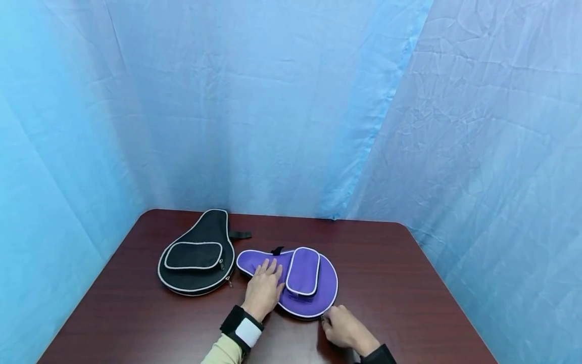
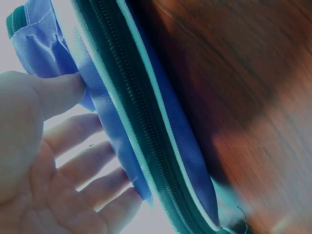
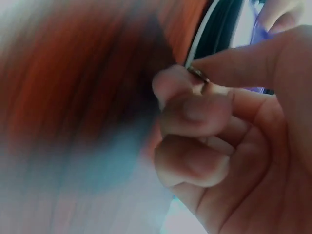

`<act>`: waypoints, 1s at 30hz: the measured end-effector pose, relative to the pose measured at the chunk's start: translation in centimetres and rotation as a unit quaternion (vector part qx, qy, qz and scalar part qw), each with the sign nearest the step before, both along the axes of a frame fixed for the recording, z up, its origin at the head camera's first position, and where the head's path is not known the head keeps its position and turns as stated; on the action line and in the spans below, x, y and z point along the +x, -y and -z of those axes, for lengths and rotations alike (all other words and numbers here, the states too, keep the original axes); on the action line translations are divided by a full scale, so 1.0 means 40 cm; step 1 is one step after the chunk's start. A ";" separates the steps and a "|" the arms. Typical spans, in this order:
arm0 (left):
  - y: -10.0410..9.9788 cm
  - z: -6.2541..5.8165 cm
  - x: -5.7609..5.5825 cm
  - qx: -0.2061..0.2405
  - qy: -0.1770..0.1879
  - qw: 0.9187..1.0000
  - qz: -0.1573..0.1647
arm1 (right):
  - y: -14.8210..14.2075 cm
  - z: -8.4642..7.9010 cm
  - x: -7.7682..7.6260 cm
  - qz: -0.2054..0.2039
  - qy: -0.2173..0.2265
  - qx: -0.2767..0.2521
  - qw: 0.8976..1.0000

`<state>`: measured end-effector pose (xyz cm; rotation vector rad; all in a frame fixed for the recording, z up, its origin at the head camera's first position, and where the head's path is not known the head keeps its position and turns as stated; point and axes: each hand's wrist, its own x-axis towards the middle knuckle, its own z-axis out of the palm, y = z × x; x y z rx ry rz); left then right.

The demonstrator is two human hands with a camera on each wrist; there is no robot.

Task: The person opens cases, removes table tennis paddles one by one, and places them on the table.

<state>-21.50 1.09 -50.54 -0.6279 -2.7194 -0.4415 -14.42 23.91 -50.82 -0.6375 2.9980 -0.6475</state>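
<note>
A purple table tennis paddle case [image 1: 325, 283] with white piping lies flat on the table, its narrow end to the left and a raised pocket [image 1: 303, 270] on top. My left hand [image 1: 265, 288] rests on the narrow part with fingers spread straight. The left wrist view shows the dark zipper [image 2: 139, 107] running along the case's side, beside that hand. At the rounded edge, lower right, my right hand [image 1: 344, 327] pinches the small metal zipper pull [image 3: 199, 74] between thumb and forefinger, the other fingers curled.
A black paddle case [image 1: 200, 278] with white piping and its own pocket lies just left of the purple one, its strap [image 1: 240, 235] pointing right. The dark wooden table [image 1: 409, 298] has blue curtains [image 1: 282, 111] hanging behind and at both sides.
</note>
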 end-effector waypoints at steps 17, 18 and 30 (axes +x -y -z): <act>-0.005 0.010 -0.005 0.012 0.004 1.000 0.004 | 0.264 0.003 -0.010 0.069 -0.039 0.078 0.994; -0.006 0.011 -0.006 0.011 0.004 1.000 0.004 | 0.264 0.004 -0.011 0.069 -0.042 0.075 0.994; 0.003 0.015 -0.005 0.017 0.005 1.000 0.004 | 0.264 0.011 -0.014 0.059 -0.029 0.065 0.996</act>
